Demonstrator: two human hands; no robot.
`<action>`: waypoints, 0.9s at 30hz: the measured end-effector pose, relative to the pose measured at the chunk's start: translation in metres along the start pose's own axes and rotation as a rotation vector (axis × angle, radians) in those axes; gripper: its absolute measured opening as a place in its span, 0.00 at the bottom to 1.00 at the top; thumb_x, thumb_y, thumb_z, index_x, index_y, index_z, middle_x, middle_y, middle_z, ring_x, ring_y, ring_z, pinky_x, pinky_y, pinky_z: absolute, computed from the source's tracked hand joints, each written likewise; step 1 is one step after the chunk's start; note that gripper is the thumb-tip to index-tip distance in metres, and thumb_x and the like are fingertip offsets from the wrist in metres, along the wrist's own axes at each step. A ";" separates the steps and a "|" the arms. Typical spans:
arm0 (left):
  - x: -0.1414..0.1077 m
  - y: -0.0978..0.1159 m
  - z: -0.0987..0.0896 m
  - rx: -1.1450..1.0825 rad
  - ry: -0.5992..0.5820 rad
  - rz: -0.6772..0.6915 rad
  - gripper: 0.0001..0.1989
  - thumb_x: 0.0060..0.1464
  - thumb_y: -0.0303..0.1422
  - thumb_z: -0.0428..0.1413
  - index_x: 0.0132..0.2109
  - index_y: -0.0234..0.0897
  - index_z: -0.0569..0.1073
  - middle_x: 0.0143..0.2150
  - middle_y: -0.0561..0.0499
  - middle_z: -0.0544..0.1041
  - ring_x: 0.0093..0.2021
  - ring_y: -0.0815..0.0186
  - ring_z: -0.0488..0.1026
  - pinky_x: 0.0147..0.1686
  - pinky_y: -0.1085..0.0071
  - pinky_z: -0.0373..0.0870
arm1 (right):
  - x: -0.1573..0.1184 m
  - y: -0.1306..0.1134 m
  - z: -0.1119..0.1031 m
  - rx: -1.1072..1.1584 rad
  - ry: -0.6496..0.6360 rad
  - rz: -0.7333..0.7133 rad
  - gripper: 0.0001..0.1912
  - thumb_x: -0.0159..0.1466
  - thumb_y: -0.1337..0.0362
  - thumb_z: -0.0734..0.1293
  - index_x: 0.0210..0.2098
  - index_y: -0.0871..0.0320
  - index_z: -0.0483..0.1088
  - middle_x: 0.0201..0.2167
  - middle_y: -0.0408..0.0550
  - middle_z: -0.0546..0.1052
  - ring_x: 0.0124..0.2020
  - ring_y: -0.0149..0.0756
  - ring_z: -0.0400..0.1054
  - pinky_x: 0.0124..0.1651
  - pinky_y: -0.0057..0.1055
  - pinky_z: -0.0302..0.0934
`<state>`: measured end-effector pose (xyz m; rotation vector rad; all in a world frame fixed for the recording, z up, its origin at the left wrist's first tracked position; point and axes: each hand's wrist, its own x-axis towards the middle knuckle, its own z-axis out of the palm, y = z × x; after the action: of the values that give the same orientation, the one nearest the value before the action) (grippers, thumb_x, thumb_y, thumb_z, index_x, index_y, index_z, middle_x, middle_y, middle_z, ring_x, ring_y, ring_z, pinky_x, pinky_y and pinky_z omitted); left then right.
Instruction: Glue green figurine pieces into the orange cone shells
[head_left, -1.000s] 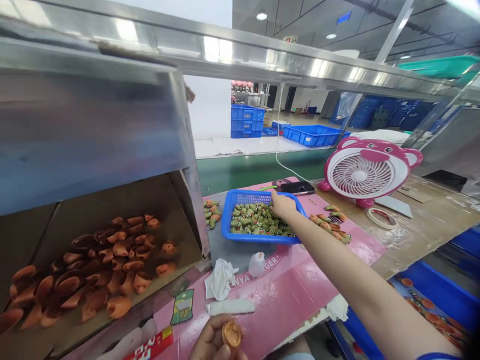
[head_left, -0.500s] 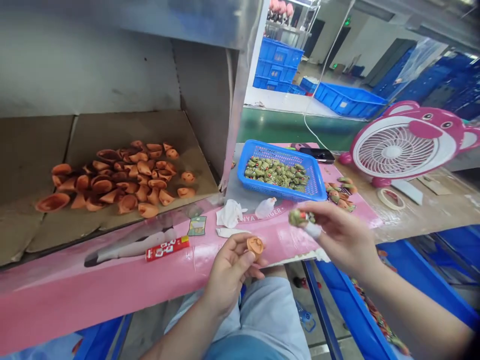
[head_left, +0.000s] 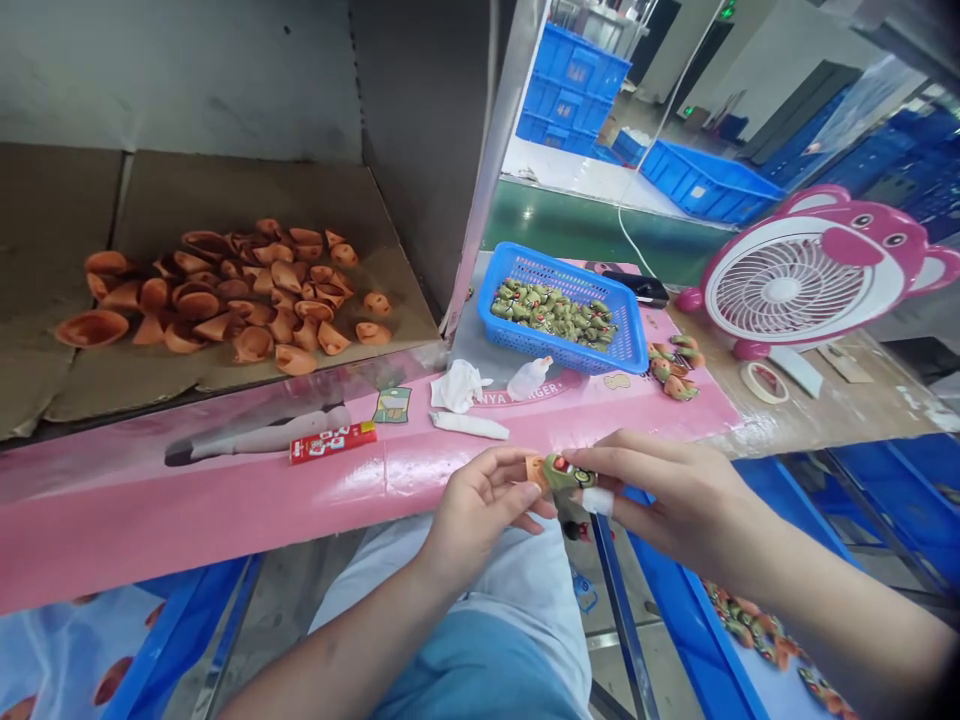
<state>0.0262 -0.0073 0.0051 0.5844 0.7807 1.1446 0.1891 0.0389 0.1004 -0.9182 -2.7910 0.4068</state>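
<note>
Between thumb and fingers, my left hand (head_left: 487, 505) grips a small orange hollow piece (head_left: 535, 472). My right hand (head_left: 660, 480) pinches a green painted figure head (head_left: 562, 472) with red and yellow details; white wrapping covers one fingertip. The two pieces meet end to end above my lap, at the table's front edge. Beyond them, a blue basket (head_left: 637, 345) contains many similar green heads (head_left: 551, 312). A heap of orange hollow pieces (head_left: 255, 290) lies on cardboard inside the open booth at left. Joined green-and-orange pieces (head_left: 675, 370) lie right of the basket.
On the pink mat (head_left: 420, 470) are a red box (head_left: 332, 442), crumpled tissue (head_left: 457, 385), a small squeeze bottle (head_left: 529, 378) and a white strip (head_left: 469, 426). A pink fan (head_left: 795, 285) and tape roll (head_left: 764, 382) stand right. Blue bins (head_left: 675, 590) sit below the table.
My right hand has moved left and down, bringing the green head against the orange piece. My left hand has turned the orange piece toward it. The view has tilted slightly downward.
</note>
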 end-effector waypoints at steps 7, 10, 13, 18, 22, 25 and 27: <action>-0.001 -0.001 0.001 0.013 -0.016 -0.009 0.15 0.46 0.33 0.58 0.41 0.32 0.67 0.34 0.47 0.73 0.27 0.68 0.72 0.24 0.75 0.69 | 0.002 -0.002 -0.002 -0.037 -0.051 0.018 0.12 0.59 0.70 0.59 0.42 0.58 0.64 0.29 0.46 0.69 0.28 0.28 0.65 0.28 0.23 0.58; -0.001 -0.001 0.000 0.026 -0.020 -0.013 0.15 0.46 0.33 0.58 0.42 0.31 0.67 0.35 0.46 0.73 0.27 0.68 0.73 0.25 0.74 0.69 | 0.003 -0.003 -0.002 -0.035 -0.066 0.018 0.12 0.58 0.71 0.60 0.42 0.58 0.64 0.28 0.45 0.69 0.28 0.28 0.65 0.29 0.23 0.58; 0.000 -0.001 -0.001 0.043 -0.021 -0.015 0.16 0.46 0.33 0.58 0.42 0.31 0.67 0.36 0.45 0.73 0.27 0.68 0.72 0.25 0.74 0.69 | 0.004 -0.003 -0.002 -0.046 -0.090 0.026 0.13 0.58 0.71 0.60 0.42 0.57 0.64 0.29 0.45 0.69 0.29 0.28 0.65 0.29 0.23 0.58; 0.001 -0.003 -0.002 0.054 -0.039 -0.006 0.15 0.46 0.32 0.57 0.42 0.31 0.67 0.37 0.45 0.73 0.27 0.68 0.72 0.25 0.74 0.69 | 0.004 -0.002 0.001 -0.055 -0.118 0.027 0.13 0.58 0.71 0.59 0.43 0.56 0.64 0.29 0.45 0.69 0.29 0.28 0.65 0.28 0.23 0.58; 0.002 -0.004 -0.002 0.050 -0.033 -0.009 0.15 0.46 0.32 0.58 0.41 0.32 0.67 0.36 0.46 0.73 0.27 0.68 0.73 0.26 0.74 0.69 | 0.005 -0.001 0.003 -0.078 -0.120 0.012 0.12 0.59 0.69 0.58 0.42 0.57 0.64 0.28 0.46 0.69 0.27 0.29 0.65 0.27 0.23 0.58; 0.003 -0.005 -0.002 0.038 -0.029 -0.006 0.15 0.45 0.32 0.59 0.41 0.31 0.68 0.36 0.46 0.73 0.27 0.69 0.72 0.27 0.73 0.69 | 0.006 -0.001 0.006 -0.093 -0.122 0.010 0.11 0.59 0.69 0.57 0.41 0.58 0.64 0.28 0.46 0.70 0.26 0.29 0.66 0.26 0.24 0.58; 0.003 -0.006 -0.002 0.028 -0.023 -0.008 0.15 0.45 0.32 0.59 0.41 0.31 0.68 0.36 0.47 0.73 0.26 0.69 0.72 0.27 0.73 0.69 | 0.006 -0.001 0.007 -0.113 -0.120 0.004 0.10 0.59 0.69 0.57 0.41 0.59 0.64 0.27 0.46 0.71 0.26 0.30 0.66 0.26 0.24 0.58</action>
<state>0.0284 -0.0064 -0.0012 0.6168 0.7802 1.1197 0.1826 0.0403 0.0949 -0.9532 -2.9480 0.3172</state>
